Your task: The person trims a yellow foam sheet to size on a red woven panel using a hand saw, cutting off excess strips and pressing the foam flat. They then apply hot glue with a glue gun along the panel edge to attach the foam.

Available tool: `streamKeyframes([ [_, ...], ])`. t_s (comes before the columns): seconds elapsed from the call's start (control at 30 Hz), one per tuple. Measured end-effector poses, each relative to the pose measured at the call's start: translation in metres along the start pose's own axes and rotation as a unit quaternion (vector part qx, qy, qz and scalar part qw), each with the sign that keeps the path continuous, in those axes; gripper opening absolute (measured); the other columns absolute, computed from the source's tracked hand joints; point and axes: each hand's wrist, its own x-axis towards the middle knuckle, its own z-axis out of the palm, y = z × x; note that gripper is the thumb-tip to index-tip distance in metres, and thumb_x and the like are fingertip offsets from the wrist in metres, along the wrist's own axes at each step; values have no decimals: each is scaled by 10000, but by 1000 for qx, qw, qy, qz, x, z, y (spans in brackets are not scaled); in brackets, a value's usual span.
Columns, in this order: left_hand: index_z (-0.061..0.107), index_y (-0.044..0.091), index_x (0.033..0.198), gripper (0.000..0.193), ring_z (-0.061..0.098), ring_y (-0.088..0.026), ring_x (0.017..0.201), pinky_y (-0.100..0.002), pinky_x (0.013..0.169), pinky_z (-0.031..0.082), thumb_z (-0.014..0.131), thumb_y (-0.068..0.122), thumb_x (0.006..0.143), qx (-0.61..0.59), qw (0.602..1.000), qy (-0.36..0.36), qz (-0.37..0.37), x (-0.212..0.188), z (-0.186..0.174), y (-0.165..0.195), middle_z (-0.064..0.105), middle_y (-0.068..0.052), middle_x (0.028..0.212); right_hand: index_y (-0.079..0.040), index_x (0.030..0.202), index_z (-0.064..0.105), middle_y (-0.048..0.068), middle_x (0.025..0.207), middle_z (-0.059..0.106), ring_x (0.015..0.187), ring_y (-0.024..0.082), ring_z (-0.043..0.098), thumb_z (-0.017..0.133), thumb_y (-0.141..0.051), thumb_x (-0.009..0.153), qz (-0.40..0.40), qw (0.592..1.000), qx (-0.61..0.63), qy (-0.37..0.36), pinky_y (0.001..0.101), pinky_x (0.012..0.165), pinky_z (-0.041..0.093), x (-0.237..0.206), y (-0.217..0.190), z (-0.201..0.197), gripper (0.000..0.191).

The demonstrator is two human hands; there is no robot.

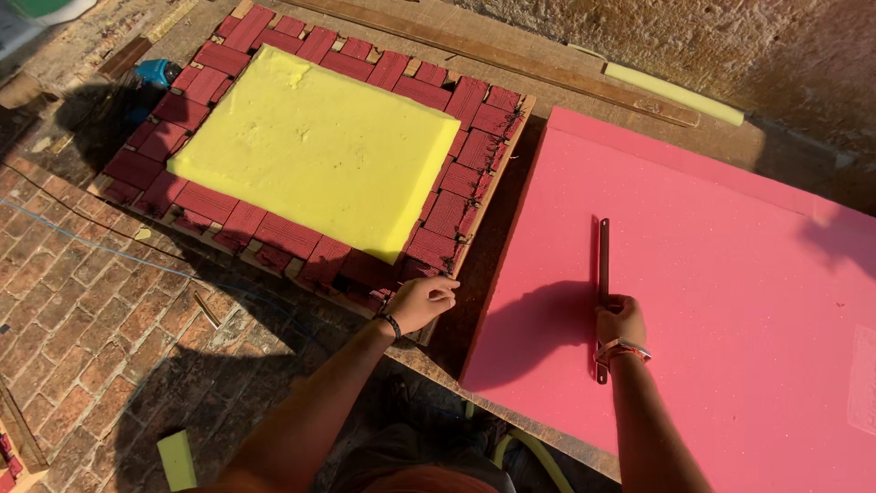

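While my right hand (621,320) is pressing the dark metal strip (603,274) flat on the pink foam sheet (730,301) near the bench's front edge, fingers curled over it, my left hand (422,302) is closing on the woven seat frame's (438,215) near corner. I'm judging this a marking step; next I'm needing the strip steady.

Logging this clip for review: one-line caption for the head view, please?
Left hand grips the red woven frame under a yellow foam slab; right hand presses a dark metal strip onto pink foam.

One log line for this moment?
left hand: on woven frame corner | right hand: pressing metal strip on pink foam sheet
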Motion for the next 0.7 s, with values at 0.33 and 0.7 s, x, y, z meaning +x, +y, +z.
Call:
streamKeyframes([
  [0.33, 722, 78, 1289, 378, 739, -219, 1068, -391, 909, 619, 673, 264, 963, -160, 953, 226, -125, -155, -186, -110, 766, -111, 1154, -71, 1076, 640, 37, 829, 660, 625, 137, 573, 754, -88, 913, -69, 943, 259, -200, 284, 518, 438, -114, -130, 197, 200],
  [0.7, 592, 78, 1373, 431, 728, -133, 948, -323, 779, 590, 581, 331, 1024, -230, 961, 45, -147, -204, -306, -145, 756, -59, 1081, -29, 1046, 591, 117, 903, 725, 787, 213, 719, 753, -107, 883, 19, 886, 357, -297, 360, 662, 592, -283, -283, 388, 242],
])
